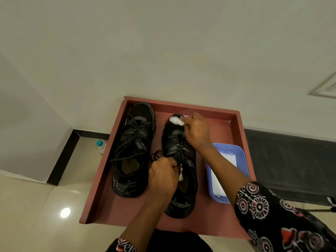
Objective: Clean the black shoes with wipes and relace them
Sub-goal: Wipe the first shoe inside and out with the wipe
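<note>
While the left hand (162, 172) grips the right shoe (180, 166) at its laces, the right hand (195, 130) pinches a wipe (176, 120) on the toe. Wiping is in hand; next, work along the upper.

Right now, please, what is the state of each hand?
Left hand: closed, gripping the collar of the right-side shoe.
Right hand: closed, pinching a white wipe on that shoe's toe.

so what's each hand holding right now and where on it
Right hand pinches a white wipe by its edge, on the right shoe's toe. Left hand grips that shoe at its collar, by the laces.
</note>
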